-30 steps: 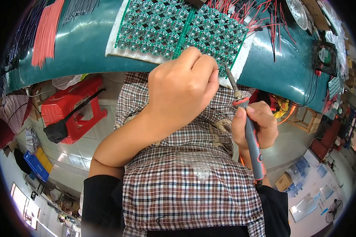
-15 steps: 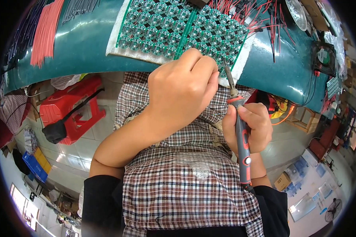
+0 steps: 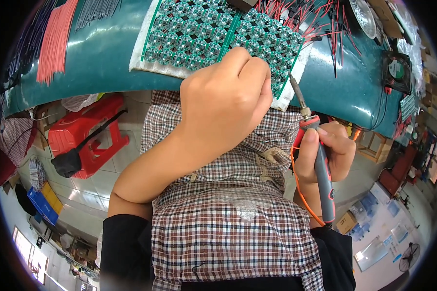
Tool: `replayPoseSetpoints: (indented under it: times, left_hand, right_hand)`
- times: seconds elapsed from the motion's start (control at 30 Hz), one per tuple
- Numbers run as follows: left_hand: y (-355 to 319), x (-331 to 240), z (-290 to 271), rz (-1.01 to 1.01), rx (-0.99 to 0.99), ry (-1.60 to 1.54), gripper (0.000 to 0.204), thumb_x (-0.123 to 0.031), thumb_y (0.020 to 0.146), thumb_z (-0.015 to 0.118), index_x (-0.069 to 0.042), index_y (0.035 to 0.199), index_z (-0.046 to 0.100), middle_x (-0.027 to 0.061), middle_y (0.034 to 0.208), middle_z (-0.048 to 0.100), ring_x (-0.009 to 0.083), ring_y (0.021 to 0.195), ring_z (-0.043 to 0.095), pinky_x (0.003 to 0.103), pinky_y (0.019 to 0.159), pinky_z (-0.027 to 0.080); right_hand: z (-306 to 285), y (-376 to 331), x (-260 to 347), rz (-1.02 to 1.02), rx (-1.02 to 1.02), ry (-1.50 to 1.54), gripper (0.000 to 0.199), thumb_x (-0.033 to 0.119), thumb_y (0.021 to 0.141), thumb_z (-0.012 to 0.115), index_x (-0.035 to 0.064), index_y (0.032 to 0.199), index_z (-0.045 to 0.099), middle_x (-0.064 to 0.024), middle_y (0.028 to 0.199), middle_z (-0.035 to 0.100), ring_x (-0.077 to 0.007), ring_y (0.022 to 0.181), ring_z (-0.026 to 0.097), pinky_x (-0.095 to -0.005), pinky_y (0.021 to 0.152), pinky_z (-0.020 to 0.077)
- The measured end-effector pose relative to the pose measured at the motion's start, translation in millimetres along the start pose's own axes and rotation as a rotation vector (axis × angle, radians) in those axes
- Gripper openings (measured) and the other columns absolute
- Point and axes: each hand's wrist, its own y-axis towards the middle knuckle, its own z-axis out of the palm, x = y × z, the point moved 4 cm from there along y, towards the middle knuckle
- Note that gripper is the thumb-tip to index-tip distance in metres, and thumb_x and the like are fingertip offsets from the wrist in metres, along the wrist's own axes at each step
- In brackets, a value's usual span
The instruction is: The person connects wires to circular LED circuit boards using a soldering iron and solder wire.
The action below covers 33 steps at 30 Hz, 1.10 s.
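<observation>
My right hand (image 3: 327, 148) is wrapped round a grey and red soldering iron (image 3: 324, 179). The iron's metal tip points up and away from me, close by the right edge of a panel of green circuit boards (image 3: 194, 36). Small round boards with dense components fill that panel, in two blocks. Over the panel's near edge, my left hand (image 3: 226, 97) is closed with its fingertips turned away from view. Whatever those fingers pinch is hidden behind the hand. A white foam sheet (image 3: 137, 60) lies beneath the panel.
Red and black wires (image 3: 289, 12) lie behind the panel on the green tabletop (image 3: 107, 56). Pink wire bundles (image 3: 53, 43) are at the left. A small black fan (image 3: 397, 72) stands at the right, below a metal dish (image 3: 363, 18). A red stool (image 3: 85, 133) is under the table's left.
My right hand has shifted right with the soldering iron, whose tip has moved from over the boards to the panel's right side. An orange cord now shows beside it. The left hand barely moved.
</observation>
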Motion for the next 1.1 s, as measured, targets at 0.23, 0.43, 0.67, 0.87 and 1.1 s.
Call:
replayPoseSetpoints:
  times: [0.23,0.43,0.67,0.87,1.1]
  left_hand:
    - [5.5,-0.2,8.6,0.048,-0.042,-0.009,0.014,-0.010,0.072,0.074,-0.009,0.076,0.060,0.0039,0.074,0.055,0.0201,0.055,0.060,0.032,0.046,0.047]
    - [5.8,0.7,9.2,0.000,0.001,0.003,0.014,-0.003,0.071,0.073,-0.010,0.079,0.064,0.0003,0.074,0.060,0.0160,0.061,0.064,0.029,0.050,0.047]
    - [7.0,0.0,11.1,-0.011,0.030,-0.021,0.012,-0.005,0.075,0.075,-0.009,0.080,0.065,0.0014,0.075,0.062,0.0165,0.061,0.065,0.030,0.050,0.048]
    - [5.7,0.5,13.0,-0.012,0.034,-0.022,0.012,-0.006,0.076,0.076,-0.009,0.081,0.066,0.0014,0.075,0.063,0.0175,0.061,0.065,0.030,0.050,0.048]
    - [6.9,0.9,11.7,0.005,0.021,-0.057,0.012,-0.004,0.074,0.075,-0.010,0.080,0.065,0.0015,0.076,0.061,0.0178,0.060,0.064,0.030,0.050,0.048]
  right_hand:
    - [7.0,1.8,-3.4,-0.015,0.039,-0.010,0.023,-0.003,0.074,0.074,0.0000,0.086,0.055,-0.0098,0.067,0.059,-0.0173,0.050,0.055,-0.0285,0.046,0.0439]
    - [10.8,2.9,-4.9,-0.006,0.058,-0.034,0.024,-0.003,0.075,0.075,0.0005,0.088,0.054,-0.0095,0.067,0.059,-0.0179,0.052,0.057,-0.0291,0.048,0.0466]
    - [14.8,-0.3,-2.7,-0.071,0.099,-0.095,0.030,0.000,0.075,0.078,0.0028,0.094,0.055,-0.0102,0.072,0.060,-0.0198,0.053,0.058,-0.0300,0.048,0.0487]
    - [20.0,1.3,5.7,-0.041,0.142,-0.174,0.033,0.001,0.075,0.080,0.0045,0.097,0.055,-0.0102,0.075,0.060,-0.0214,0.056,0.060,-0.0312,0.049,0.0500]
    - [0.5,11.0,4.4,-0.026,-0.005,-0.032,0.025,-0.001,0.082,0.071,0.0029,0.093,0.048,-0.0081,0.070,0.054,-0.0152,0.052,0.049,-0.0274,0.048,0.0398]
